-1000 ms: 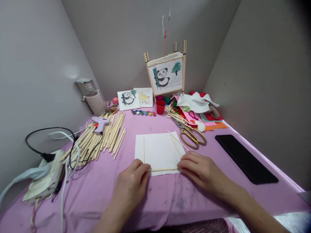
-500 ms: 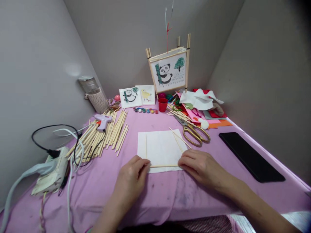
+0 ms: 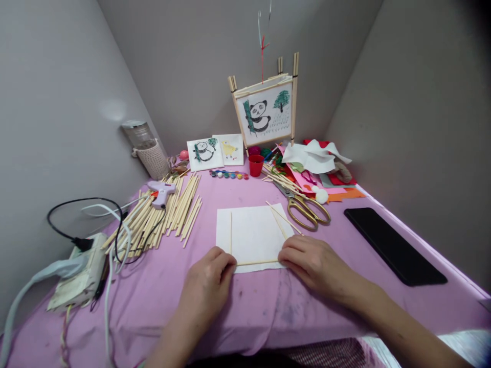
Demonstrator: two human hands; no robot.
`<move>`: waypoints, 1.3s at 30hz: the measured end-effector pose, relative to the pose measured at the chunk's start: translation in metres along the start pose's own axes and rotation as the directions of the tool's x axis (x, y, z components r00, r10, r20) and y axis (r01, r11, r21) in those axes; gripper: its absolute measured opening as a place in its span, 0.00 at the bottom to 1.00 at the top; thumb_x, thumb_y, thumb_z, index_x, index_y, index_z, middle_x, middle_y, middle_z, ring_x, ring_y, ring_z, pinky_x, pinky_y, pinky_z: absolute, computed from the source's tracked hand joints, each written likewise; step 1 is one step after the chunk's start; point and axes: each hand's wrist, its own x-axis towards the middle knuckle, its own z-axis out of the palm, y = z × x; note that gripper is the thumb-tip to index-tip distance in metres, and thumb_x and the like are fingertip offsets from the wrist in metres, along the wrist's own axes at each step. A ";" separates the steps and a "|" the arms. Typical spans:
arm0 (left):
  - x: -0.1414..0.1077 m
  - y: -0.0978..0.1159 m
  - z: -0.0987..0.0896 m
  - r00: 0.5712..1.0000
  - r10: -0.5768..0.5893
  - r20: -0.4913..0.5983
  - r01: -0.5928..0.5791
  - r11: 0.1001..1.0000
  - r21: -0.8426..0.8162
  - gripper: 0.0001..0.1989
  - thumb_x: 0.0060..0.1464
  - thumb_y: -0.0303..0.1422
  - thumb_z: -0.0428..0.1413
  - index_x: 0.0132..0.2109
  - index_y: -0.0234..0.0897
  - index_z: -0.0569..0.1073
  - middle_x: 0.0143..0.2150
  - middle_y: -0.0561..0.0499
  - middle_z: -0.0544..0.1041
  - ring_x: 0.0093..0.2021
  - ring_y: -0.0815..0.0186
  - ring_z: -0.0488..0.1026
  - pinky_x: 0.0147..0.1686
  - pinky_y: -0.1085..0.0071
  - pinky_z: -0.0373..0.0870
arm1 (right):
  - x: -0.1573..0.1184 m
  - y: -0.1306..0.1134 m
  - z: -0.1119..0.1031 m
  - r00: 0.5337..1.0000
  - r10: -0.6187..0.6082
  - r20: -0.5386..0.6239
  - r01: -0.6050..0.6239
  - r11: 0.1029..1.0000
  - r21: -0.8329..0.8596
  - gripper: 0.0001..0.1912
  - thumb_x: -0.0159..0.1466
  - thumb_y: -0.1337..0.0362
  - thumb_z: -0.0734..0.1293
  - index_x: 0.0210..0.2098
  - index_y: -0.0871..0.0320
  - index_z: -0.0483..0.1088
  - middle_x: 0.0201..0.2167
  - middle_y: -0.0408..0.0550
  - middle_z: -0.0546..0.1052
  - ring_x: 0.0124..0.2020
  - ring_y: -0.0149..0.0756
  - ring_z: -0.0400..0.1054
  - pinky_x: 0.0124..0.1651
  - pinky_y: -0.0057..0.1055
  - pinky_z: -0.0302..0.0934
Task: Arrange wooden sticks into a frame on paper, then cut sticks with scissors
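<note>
A thin wooden stick [image 3: 257, 262] lies across the near edge of a white sheet [image 3: 255, 232] on the purple cloth. My left hand [image 3: 210, 278] pinches its left end, and my right hand [image 3: 312, 263] pinches its right end. Along the sheet's left side a second stick [image 3: 230, 232] stands lengthwise. Two more sticks cross near the upper right: one slanted stick [image 3: 279, 223] partly under my right fingers, and another stick [image 3: 287, 220] reaching past the sheet's edge.
Gold-handled scissors [image 3: 303, 207] and a black phone [image 3: 395, 245] lie right. A stick pile [image 3: 169, 214], glue gun [image 3: 163, 194] and power strip [image 3: 82, 276] are left. Behind are a red cup [image 3: 255, 165], felt pieces [image 3: 312, 156] and a panda lantern [image 3: 264, 115].
The whole view has shifted slightly. My right hand has moved a little to the left along the stick; my left hand keeps its pinch.
</note>
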 end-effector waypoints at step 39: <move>-0.002 0.008 0.005 0.947 0.320 0.036 -0.298 0.826 0.479 0.09 0.58 0.31 0.52 0.29 0.38 0.70 0.27 0.50 0.70 0.26 0.63 0.67 0.26 0.67 0.60 | 0.006 -0.013 0.012 0.998 0.025 -0.064 -0.043 0.954 -0.296 0.08 0.61 0.72 0.61 0.26 0.60 0.67 0.26 0.48 0.69 0.30 0.37 0.60 0.37 0.35 0.51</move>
